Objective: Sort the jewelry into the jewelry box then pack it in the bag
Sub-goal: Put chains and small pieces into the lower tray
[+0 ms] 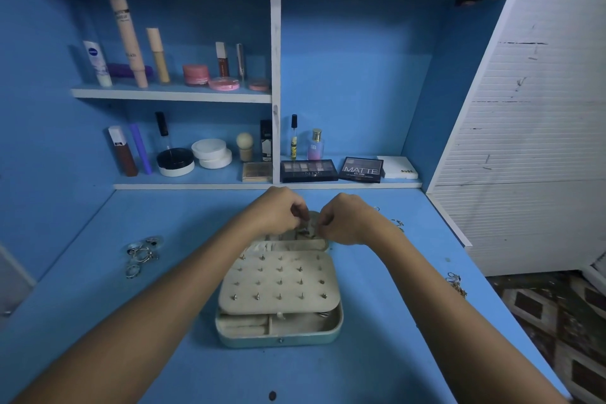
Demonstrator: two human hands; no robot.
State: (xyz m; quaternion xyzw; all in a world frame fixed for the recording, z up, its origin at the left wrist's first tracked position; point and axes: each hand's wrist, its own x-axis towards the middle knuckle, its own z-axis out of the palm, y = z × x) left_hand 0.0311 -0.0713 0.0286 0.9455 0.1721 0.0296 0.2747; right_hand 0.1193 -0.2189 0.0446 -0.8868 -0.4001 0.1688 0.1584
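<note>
Sorting step in hand: jewelry box open at centre of blue desk, stud panel folded forward over its tray; no bag in view, packing not yet begun. Left hand and right hand close together over far half of box, fingers curled, apparently pinching a small piece, too small to name. Next: seat piece, then fetch loose rings at left and chains at right edge.
</note>
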